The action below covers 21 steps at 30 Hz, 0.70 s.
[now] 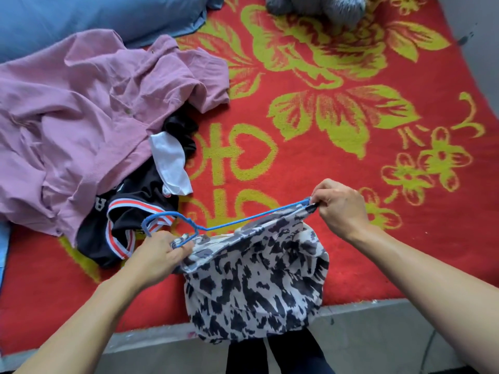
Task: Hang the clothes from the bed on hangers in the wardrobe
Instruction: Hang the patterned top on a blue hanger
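Observation:
A black-and-white patterned garment [256,282] hangs over the bed's near edge from a blue wire hanger [237,221]. My left hand [159,255] pinches the garment's top edge together with the hanger's left end, just below the hook. My right hand [340,206] pinches the garment's other corner against the hanger's right end. On the bed to the left lie a crumpled pink shirt [75,114] and a black top with red-and-white trim [129,220], with a white piece [170,163] on it.
The bed is covered by a red blanket with yellow-green flowers [324,117]. A blue pillow [81,14] lies at the far left, a grey garment [318,6] at the top edge. The grey floor [364,333] runs along the bed's near edge.

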### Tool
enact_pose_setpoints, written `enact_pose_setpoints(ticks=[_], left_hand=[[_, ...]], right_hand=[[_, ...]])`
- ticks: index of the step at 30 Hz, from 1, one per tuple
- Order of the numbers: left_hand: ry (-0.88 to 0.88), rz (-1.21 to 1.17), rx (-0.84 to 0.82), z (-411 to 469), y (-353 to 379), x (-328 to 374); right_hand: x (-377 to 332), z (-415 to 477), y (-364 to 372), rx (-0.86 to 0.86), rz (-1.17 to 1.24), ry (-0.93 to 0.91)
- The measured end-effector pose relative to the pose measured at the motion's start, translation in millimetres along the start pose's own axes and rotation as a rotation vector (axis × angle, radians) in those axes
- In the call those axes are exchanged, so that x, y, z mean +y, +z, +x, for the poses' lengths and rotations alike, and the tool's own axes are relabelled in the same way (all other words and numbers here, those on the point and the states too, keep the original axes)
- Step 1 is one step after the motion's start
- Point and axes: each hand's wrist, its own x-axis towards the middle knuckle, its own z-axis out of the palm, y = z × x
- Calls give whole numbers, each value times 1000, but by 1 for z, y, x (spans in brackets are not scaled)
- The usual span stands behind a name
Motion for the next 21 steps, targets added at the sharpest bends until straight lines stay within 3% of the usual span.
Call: enact_pose_setpoints(ticks=[4, 7, 9, 12, 15, 18, 21], left_hand=[[16, 103, -128, 1, -5, 2], [43, 113, -132, 2, -8, 9], [50, 185, -75, 1, -10, 14], [197, 364, 144, -5, -8, 25], [323, 184, 341, -13, -4, 50], [380, 24, 430, -15, 2, 77], [405, -153, 445, -9, 3, 85]], right_hand=[[-7, -4, 4, 78, -129, -86], [-14, 9, 6, 61, -29, 72], [-16, 17, 7, 26, 110, 149], [-20, 21, 3, 82, 187, 44], [-23, 20, -1, 4, 171, -147], [-30, 14, 6, -112, 164, -272], [-19, 9, 19, -170, 69, -203]])
